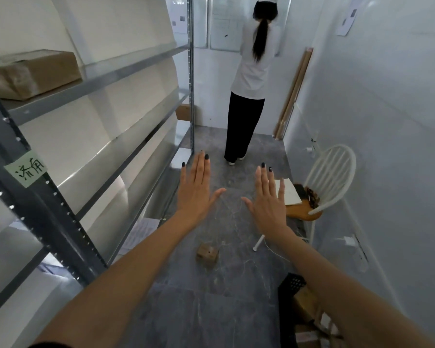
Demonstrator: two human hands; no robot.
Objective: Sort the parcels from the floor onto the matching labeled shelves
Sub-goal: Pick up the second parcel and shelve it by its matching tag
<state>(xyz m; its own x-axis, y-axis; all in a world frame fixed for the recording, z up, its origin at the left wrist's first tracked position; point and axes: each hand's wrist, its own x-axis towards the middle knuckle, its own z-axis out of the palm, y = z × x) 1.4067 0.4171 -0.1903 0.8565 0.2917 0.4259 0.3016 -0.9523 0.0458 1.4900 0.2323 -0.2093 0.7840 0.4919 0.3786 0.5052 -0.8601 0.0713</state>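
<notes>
Both my arms reach forward over the grey floor. My left hand (196, 189) and my right hand (268, 197) are spread flat with straight fingers, palms down, holding nothing. A small brown cardboard parcel (207, 254) lies on the floor below and between them, untouched. The metal shelf rack (60, 212) runs along my left, with a green handwritten label (27, 169) stuck on its upright. A large taped brown parcel (33, 74) sits on an upper shelf at the far left.
A person (251, 79) stands with their back to me at the far end of the narrow aisle. A white chair (329, 177) with papers stands at the right wall. A black crate (293, 287) with cardboard boxes (309, 310) sits at the lower right. Long cardboard tubes (294, 91) lean in the corner.
</notes>
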